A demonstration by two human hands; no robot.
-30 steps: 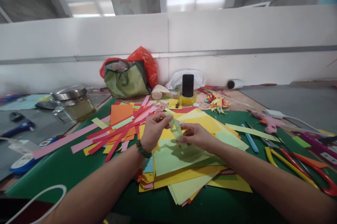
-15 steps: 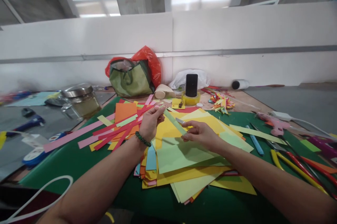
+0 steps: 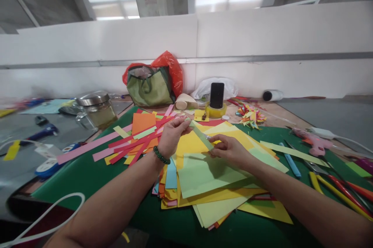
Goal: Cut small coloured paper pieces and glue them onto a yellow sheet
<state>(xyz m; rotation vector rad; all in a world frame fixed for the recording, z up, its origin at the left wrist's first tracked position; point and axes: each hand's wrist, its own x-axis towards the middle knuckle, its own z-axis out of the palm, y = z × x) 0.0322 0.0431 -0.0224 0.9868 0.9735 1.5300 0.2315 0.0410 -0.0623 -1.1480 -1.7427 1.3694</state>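
A light green paper strip point(image 3: 202, 136) is stretched between my two hands above a pile of coloured paper. My left hand point(image 3: 174, 133), with a green bead bracelet point(image 3: 161, 155) at the wrist, pinches its upper end. My right hand point(image 3: 229, 150) grips the lower end between thumb and fingers. A small metal blade point(image 3: 208, 137) pokes out from the right fingers against the strip; the rest of it is hidden in the hand. Beneath the hands lie a light green sheet point(image 3: 201, 176) and yellow sheets point(image 3: 186, 143).
Red strips point(image 3: 136, 144) and an orange sheet point(image 3: 143, 123) lie left. To the right are a blue cutter point(image 3: 290, 161), scissors point(image 3: 316, 168), yellow-handled pliers point(image 3: 335, 193) and a pink glue gun point(image 3: 316, 141). A glass jar point(image 3: 97, 112), a green bag point(image 3: 150, 88) and a phone point(image 3: 217, 95) stand behind.
The view has swung slightly left, so everything sits further right. Less of the metal blade shows at my right fingers. Both hands keep their hold on the strip.
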